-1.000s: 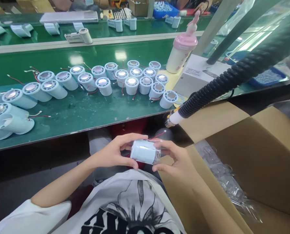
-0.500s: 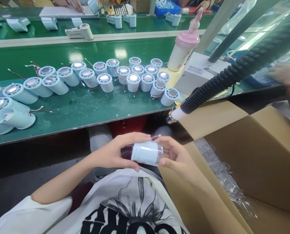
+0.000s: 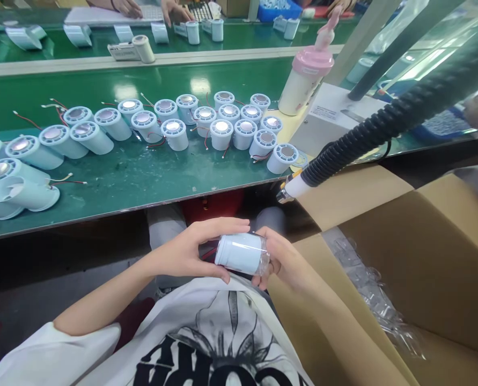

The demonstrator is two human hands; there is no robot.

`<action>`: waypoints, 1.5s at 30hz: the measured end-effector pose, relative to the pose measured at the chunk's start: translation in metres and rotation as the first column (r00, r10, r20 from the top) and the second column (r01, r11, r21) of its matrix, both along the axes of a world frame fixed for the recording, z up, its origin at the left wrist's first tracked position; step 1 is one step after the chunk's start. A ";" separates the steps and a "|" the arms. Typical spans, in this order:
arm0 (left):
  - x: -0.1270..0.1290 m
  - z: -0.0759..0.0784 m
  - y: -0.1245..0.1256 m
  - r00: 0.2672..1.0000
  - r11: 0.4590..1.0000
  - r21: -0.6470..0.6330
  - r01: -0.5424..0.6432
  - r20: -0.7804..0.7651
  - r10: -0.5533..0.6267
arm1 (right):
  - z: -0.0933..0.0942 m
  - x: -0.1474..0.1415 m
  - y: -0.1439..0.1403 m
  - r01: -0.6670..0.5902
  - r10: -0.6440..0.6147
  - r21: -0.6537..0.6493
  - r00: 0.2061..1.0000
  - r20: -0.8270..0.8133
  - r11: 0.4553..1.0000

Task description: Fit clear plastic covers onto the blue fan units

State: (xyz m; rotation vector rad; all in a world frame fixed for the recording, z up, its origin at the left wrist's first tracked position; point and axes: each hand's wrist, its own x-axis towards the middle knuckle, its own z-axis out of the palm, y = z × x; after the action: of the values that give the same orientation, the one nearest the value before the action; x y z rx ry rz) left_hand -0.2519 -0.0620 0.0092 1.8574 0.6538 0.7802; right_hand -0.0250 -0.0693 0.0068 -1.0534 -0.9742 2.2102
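Observation:
A light-blue cylindrical housing lies sideways between my hands, above my lap. Clear plastic shows around it and sticks out past its right end. My left hand curves around the left end, thumb below and fingers above. At the right end, my right hand grips the clear plastic, with the fingers curled underneath. A red wire shows beside my left thumb. On the green bench ahead stand several similar blue housings with round metallic tops and thin wires.
An open cardboard box with clear plastic pieces is at the right. A black corrugated hose slants down over the bench edge. Behind it stand a pink-lidded bottle and a white box. Co-workers' hands show across the line.
My right hand has turned, its fingers now curling under the clear plastic end. My left hand stays around the housing. Across the line, a co-worker's hand has moved right and a blue part now stands on the belt.

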 end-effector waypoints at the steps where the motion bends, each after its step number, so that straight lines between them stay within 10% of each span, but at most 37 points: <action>1: 0.000 0.000 0.000 1.000 1.000 -0.002 0.002 0.004 -0.002 | 0.000 -0.001 0.000 -0.006 0.006 -0.024 1.000 -0.004 1.000; 14: -0.001 0.000 -0.005 1.000 1.000 -0.011 -0.007 -0.020 0.006 | 0.006 -0.008 0.000 -0.210 0.206 -0.288 0.977 -0.046 0.934; 19: 0.002 0.005 -0.013 0.993 0.954 -0.280 -0.109 0.018 0.119 | -0.005 -0.006 -0.006 -0.041 0.013 0.109 0.968 0.249 0.993; 21: 0.003 0.007 -0.016 0.990 0.914 -0.387 -0.121 0.025 0.142 | -0.010 -0.003 -0.009 0.023 -0.213 0.495 0.919 0.331 0.869; 23: 0.004 0.008 -0.017 0.988 0.889 -0.443 -0.119 0.035 0.149 | -0.014 0.000 -0.011 -0.025 -0.302 0.798 0.918 0.256 0.602; 26: 0.005 0.009 -0.017 0.987 0.865 -0.492 -0.099 0.061 0.148 | -0.016 0.004 -0.012 -0.101 -0.219 0.944 0.960 0.176 0.315; 28: 0.004 0.009 -0.016 0.989 0.868 -0.488 -0.090 0.058 0.135 | -0.017 0.004 -0.012 -0.081 -0.170 0.906 0.972 0.165 0.415; 31: 0.001 0.009 -0.014 0.996 0.906 -0.417 -0.076 0.004 0.086 | -0.017 0.004 -0.012 0.027 -0.081 0.629 0.995 0.058 0.777; 33: -0.001 0.009 -0.013 0.998 0.907 -0.418 -0.055 -0.008 0.058 | -0.016 0.003 -0.012 0.068 -0.062 0.434 0.998 -0.027 0.898; 45: 0.008 -0.012 -0.006 0.991 0.648 -0.760 -0.052 0.041 0.128 | -0.020 0.004 -0.005 -0.047 -0.014 0.324 0.983 0.183 0.945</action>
State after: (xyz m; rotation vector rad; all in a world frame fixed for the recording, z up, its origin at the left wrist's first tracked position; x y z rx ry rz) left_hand -0.2437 -0.0678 -0.0029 1.0049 0.8573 0.5190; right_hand -0.0213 -0.0739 -0.0128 -1.1042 -1.3801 1.8979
